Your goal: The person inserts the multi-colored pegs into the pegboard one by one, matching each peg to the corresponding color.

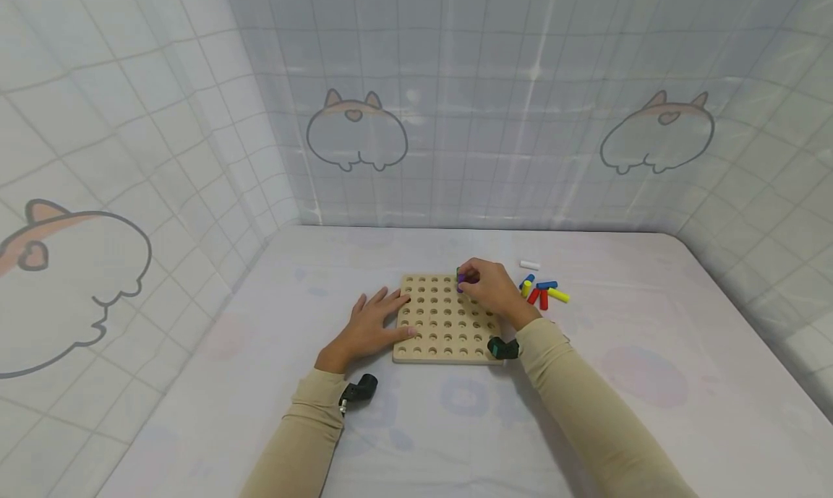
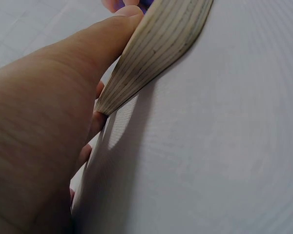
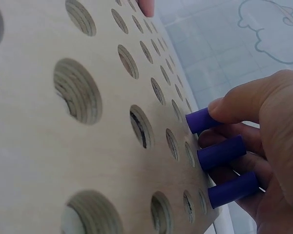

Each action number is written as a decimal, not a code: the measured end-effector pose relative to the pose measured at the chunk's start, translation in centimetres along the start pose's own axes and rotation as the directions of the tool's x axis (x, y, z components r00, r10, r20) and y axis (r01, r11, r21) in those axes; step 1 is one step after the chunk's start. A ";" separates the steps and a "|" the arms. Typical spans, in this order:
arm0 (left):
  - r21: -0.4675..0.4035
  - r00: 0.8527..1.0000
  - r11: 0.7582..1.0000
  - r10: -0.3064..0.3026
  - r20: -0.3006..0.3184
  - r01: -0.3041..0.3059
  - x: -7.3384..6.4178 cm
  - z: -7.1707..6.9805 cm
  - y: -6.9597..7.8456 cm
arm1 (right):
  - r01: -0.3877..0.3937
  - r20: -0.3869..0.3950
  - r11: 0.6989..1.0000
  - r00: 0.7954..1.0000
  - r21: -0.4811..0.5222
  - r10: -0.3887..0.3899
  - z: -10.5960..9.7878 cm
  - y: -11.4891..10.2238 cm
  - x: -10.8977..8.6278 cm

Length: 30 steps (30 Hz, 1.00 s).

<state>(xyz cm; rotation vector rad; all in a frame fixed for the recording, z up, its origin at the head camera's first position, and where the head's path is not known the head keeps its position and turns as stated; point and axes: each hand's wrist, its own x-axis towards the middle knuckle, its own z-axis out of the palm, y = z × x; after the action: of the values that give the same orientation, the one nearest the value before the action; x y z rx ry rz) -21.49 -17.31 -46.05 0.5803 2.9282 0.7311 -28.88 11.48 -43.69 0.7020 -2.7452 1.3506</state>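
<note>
A square wooden pegboard (image 1: 440, 324) with rows of round holes lies on the table. My left hand (image 1: 372, 327) rests at its left side, fingers spread along the edge and thumb on the top face. Over the board's far right part, my right hand (image 1: 489, 288) pinches a purple peg (image 3: 199, 121) between thumb and fingers. The peg's lower end is right at a hole in the far row. Two more purple pegs, one nearer (image 3: 221, 152) and one at the corner (image 3: 233, 190), stand upright in that row, partly hidden behind the hand in the head view.
To the right of the board lie loose pegs: blue (image 1: 547, 285), yellow (image 1: 558, 295) and red (image 1: 544, 300), with a white one (image 1: 530, 265) farther back. A white cloth covers the table (image 1: 442, 440), and tiled-pattern curtains (image 1: 501, 187) enclose it at the back and sides.
</note>
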 end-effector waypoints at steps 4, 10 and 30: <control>-0.002 1.000 1.000 -0.005 0.002 0.005 0.1 0.0 0.1 | 0.012 0.006 1.000 1.000 -0.008 -0.012 -0.2 -0.1 -0.1; -0.010 1.000 1.000 -0.002 0.000 0.002 0.1 -0.1 0.3 | -0.002 -0.037 1.000 0.999 -0.006 0.002 -1.1 -0.3 -0.6; -0.021 1.000 1.000 0.012 0.000 -0.012 0.3 -0.6 0.3 | -0.053 -0.244 0.983 0.965 0.176 0.096 -5.6 0.2 -4.5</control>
<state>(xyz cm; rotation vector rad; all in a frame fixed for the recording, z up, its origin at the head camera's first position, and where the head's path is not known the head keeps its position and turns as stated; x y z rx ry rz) -21.70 -17.21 -45.37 0.5963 2.9150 0.7624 -26.02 17.57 -41.22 0.3994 -2.5040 1.5788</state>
